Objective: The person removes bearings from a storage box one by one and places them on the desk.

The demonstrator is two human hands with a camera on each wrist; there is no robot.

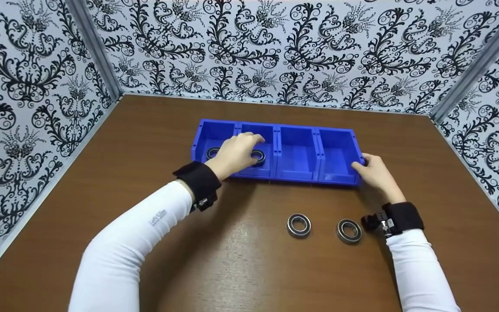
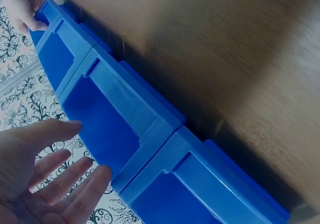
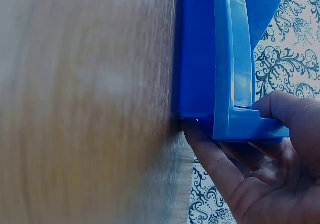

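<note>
A blue four-part bin [image 1: 298, 175] sits on the table, its compartments side by side. My right hand [image 1: 377, 173] grips its right end, thumb over the rim; in the right wrist view the fingers [image 3: 215, 159] lie against the outer wall. Above the second compartment from the left hovers my left hand [image 1: 236, 151], fingers loosely bent and holding nothing, as the left wrist view shows of the hand [image 2: 55, 174]. One ball bearing [image 1: 258, 157] lies in that compartment, partly behind the hand. Another bearing [image 1: 212, 152] shows in the leftmost compartment.
Two more bearings lie on the wooden table [image 1: 215, 268] in front of the bin: one bearing [image 1: 299, 225] near the middle, one bearing [image 1: 349, 231] close to the right wrist strap [image 1: 403, 219]. Patterned panels [image 1: 275, 56] wall in the back and sides.
</note>
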